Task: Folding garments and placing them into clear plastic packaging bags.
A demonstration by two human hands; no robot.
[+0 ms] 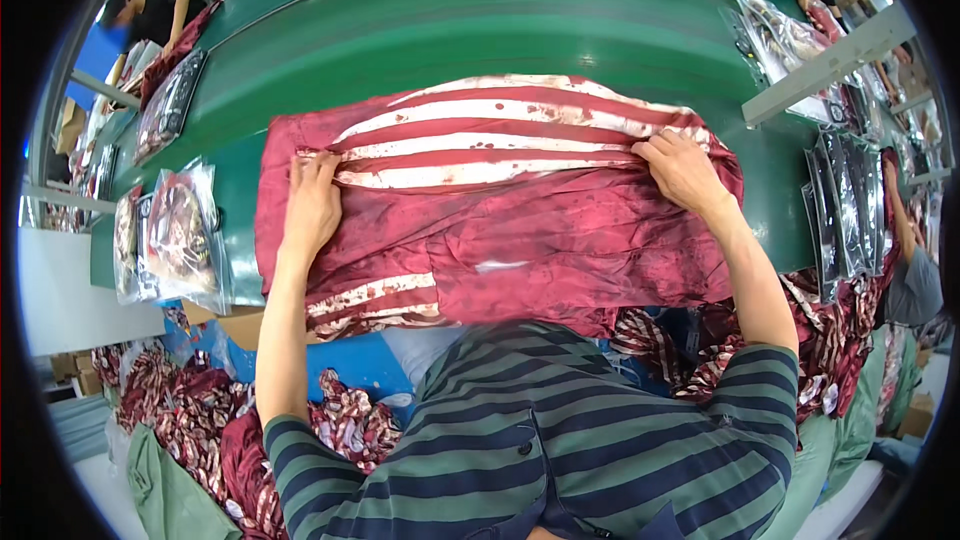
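Note:
A dark red garment lies spread across the green table in front of me. Its far part has broad white and red stripes with dark red spots, and a smaller striped patch shows at its near left. My left hand is closed on the garment at the left end of the stripes. At their right end, my right hand pinches the cloth, fingers curled in. Between both hands the striped cloth is gathered in folds. The fingertips are partly hidden in the fabric.
Clear plastic packages lie to the left, and a stack of clear bags stands at the right. A grey metal bar juts in at the far right. Heaped striped garments lie below left. Other people work at both sides.

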